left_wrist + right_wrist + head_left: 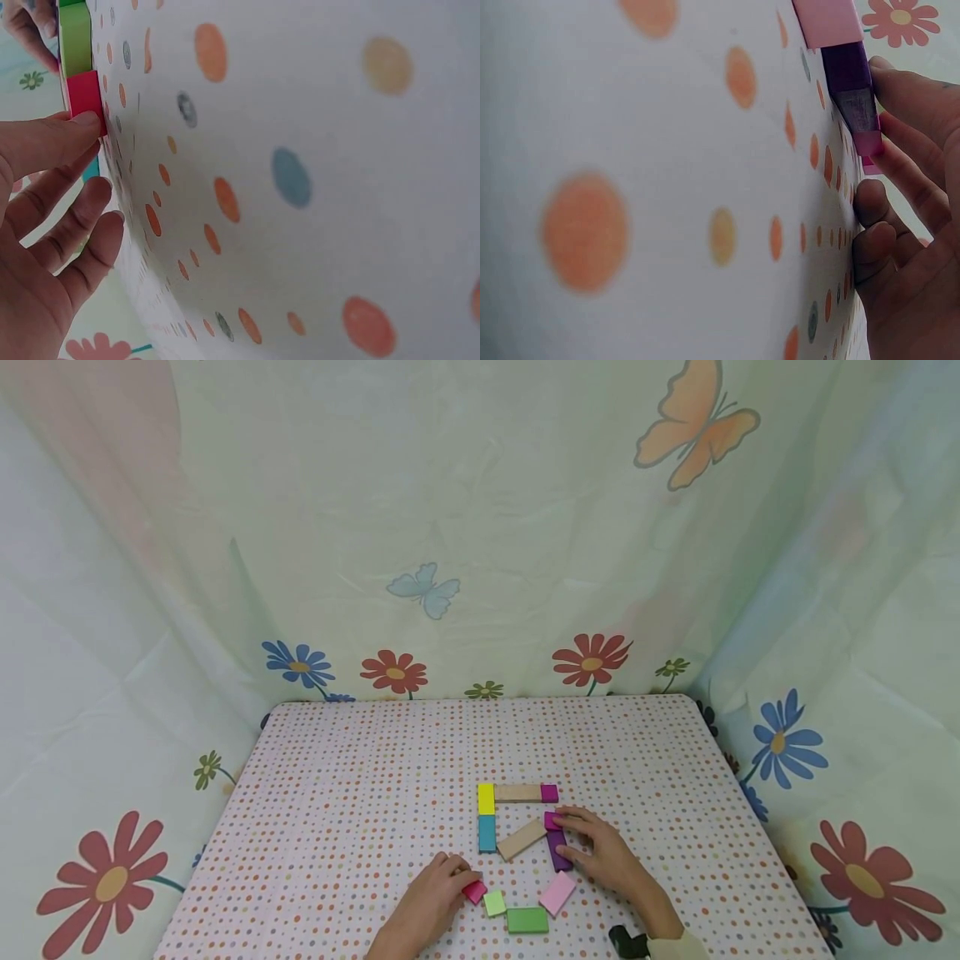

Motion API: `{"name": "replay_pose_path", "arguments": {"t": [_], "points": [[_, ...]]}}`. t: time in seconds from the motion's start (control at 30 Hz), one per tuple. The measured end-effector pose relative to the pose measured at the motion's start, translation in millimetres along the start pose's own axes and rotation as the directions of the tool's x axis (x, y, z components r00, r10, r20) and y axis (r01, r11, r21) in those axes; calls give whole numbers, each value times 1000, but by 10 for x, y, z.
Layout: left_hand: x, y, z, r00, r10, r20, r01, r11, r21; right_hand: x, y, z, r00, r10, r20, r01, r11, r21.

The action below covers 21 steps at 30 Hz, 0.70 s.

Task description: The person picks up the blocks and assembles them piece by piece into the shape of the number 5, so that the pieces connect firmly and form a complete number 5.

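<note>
Flat toy blocks lie in a curving chain on the table. My left hand (431, 902) pinches a pinkish-red block (474, 892) at the chain's lower left end; in the left wrist view the thumb lies on this red block (84, 94). A light green block (494, 903) sits beside it. My right hand (606, 852) is at the chain's right side. Its index finger touches a magenta block (552, 820), and its thumb rests against a purple block (558, 850), also seen in the right wrist view as a dark purple block (847, 71).
A green block (528, 920) and a pink block (557, 893) continue the curve below. Farther up lie yellow (486, 798), blue (487, 833) and wooden blocks (517, 793), with another magenta block (550, 793). A black object (628, 942) is by the right wrist. Curtains surround the dotted table (360, 760).
</note>
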<state>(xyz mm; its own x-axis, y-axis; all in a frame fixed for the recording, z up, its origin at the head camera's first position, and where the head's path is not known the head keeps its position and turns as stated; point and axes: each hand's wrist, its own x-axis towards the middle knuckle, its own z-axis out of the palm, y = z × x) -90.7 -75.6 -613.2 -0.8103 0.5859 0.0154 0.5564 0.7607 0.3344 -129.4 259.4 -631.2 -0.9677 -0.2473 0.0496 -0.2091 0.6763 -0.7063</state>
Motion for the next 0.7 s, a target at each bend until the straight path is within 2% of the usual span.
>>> {"name": "replay_pose_path", "arguments": {"t": [0.27,0.47,0.57,0.7], "points": [[-7,-7,1,999,22,-23,-23,1000,-17,-2,3,8,1000,-4,-6,4,1000,18],[-25,-17,-26,1000,-9,-15,8,997,-76,-13,-8,4,1000,-9,-10,9,1000,12],[-38,-38,-31,999,-10,-45,5,996,-94,-10,-19,-3,1000,0,-3,0,1000,6],[-55,-66,-43,995,-10,-99,3,998,-69,-9,-48,-16,1000,0,9,0,1000,-12]]}}
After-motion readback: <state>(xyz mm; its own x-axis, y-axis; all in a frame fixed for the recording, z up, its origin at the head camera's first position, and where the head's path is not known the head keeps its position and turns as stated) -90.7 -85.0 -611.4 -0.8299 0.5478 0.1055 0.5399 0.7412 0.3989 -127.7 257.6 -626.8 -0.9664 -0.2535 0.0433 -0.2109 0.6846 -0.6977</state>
